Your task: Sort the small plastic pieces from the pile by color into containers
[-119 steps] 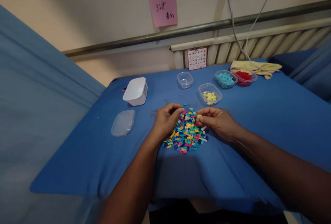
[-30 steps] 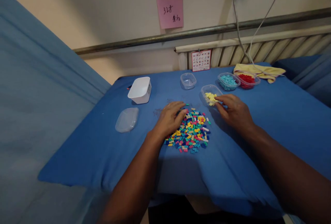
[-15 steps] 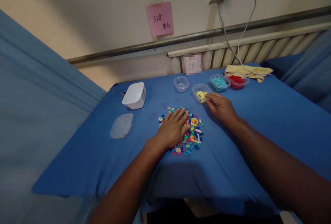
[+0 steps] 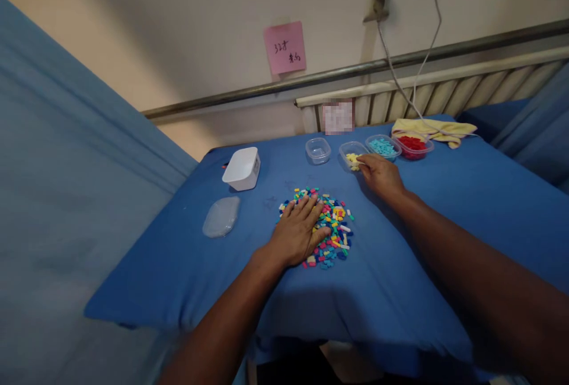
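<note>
My left hand [image 4: 297, 232] lies flat with fingers spread on a pile of small multicoloured plastic pieces [image 4: 333, 249], covering its left part. My right hand [image 4: 380, 175] is closed, thumb and fingertips pinching the near right rim of a clear plastic container [image 4: 345, 159]. Pale yellow pieces [image 4: 352, 160] lie inside that container. Just to its right stands a clear container of light blue pieces [image 4: 383, 147], then one of red pieces [image 4: 412, 144]. A small clear container [image 4: 318, 151] with nothing visible inside stands to its left.
A white plastic tub [image 4: 242, 170] stands at the back left, with a clear lid [image 4: 221, 217] in front. A yellow cloth [image 4: 438, 129] and a white cable [image 4: 411, 100] are at the back right. A metal rail [image 4: 324, 77] and radiator [image 4: 427, 86] run behind the blue-covered table [image 4: 151, 266].
The camera view has shifted slightly. My right hand and the container of yellow pieces have moved a little back, closer to the row of containers. My left hand stays on the pile.
</note>
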`<state>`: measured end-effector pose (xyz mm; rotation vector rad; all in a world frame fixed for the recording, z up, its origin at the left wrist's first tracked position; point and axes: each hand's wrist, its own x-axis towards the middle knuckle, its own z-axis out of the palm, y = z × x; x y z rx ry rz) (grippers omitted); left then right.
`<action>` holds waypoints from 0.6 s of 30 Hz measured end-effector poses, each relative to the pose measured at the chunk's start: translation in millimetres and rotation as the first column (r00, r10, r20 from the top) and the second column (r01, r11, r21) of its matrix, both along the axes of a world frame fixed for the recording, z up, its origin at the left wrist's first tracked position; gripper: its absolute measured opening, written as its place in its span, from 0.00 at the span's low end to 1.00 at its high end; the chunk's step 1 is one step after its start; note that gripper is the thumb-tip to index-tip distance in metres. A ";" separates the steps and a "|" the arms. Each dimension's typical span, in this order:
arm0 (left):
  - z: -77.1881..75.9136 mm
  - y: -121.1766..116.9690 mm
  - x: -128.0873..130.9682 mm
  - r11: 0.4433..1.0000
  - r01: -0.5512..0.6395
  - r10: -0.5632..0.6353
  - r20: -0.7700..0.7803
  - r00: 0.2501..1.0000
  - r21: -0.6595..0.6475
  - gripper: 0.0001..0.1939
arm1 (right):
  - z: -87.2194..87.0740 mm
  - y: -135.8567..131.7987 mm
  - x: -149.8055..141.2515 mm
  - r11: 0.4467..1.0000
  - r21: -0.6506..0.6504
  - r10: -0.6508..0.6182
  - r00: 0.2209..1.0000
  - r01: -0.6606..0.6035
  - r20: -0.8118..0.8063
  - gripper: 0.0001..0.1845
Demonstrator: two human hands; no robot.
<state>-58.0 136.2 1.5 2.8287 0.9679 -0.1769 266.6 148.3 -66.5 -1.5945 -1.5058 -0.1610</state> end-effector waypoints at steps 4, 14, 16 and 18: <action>-8.7 19.3 -2.2 0.994 -0.112 0.112 0.006 0.994 0.013 0.47 | 3.1 -14.9 -7.7 0.996 0.086 0.001 1.000 -0.001 -0.007 0.17; -0.7 -0.3 14.6 0.999 -0.018 0.020 0.036 0.999 -0.048 0.45 | -0.2 -31.5 -48.0 0.951 -0.083 0.302 0.952 -0.298 0.042 0.17; -0.5 -7.9 9.5 0.999 0.013 -0.010 0.050 0.999 -0.042 0.42 | -1.1 -32.1 -46.6 0.940 -0.088 0.333 0.942 -0.330 0.031 0.16; -1.0 -12.1 0.9 1.000 0.002 -0.001 0.052 0.999 -0.028 0.41 | -0.1 -34.4 -44.9 0.915 -0.105 0.395 0.918 -0.389 0.034 0.15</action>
